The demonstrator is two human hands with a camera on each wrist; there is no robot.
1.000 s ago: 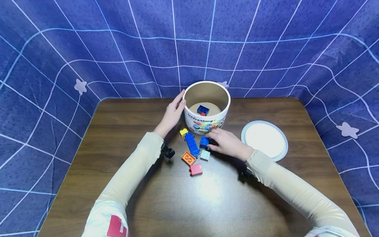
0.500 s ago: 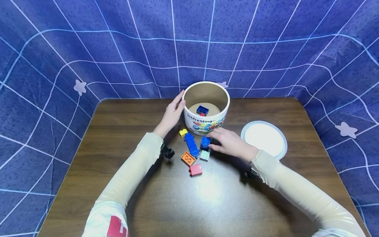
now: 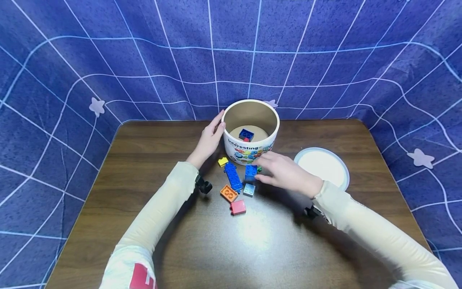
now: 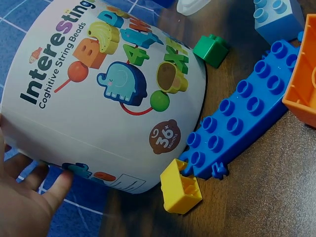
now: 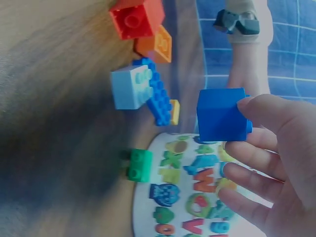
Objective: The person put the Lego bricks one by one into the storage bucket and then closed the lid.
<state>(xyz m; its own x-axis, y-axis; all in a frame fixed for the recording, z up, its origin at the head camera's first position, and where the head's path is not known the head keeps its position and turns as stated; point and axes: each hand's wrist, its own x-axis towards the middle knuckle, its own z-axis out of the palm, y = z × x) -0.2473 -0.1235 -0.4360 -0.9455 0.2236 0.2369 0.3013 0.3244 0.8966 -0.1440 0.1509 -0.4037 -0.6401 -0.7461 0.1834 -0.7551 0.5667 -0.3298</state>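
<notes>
A white bucket (image 3: 231,135) with printed pictures stands at the table's back. My left hand (image 3: 207,141) rests against its left side, thumb and fingers touching the wall near the rim. Just in front of the bucket, my right hand (image 3: 283,170) pinches a blue toy brick (image 5: 221,116) between thumb and forefinger, its other fingers spread. In the right wrist view that brick appears raised off the table. Around it lie a long studded blue piece (image 3: 233,176), a light blue brick (image 3: 249,190), an orange brick (image 3: 229,193), a red brick (image 3: 238,207), a yellow brick (image 3: 222,161) and a green brick (image 4: 211,50).
Inside the bucket lie a dark blue brick (image 3: 246,134) and a small red piece. A round white lid or plate (image 3: 322,166) with a pale blue rim lies to the right, partly behind the right wrist. Blue gridded cloth (image 3: 180,60) surrounds the wooden table (image 3: 155,152).
My right hand has shifted slightly right, and more of the blue brick shows at its fingertips. The left hand stays at the bucket.
</notes>
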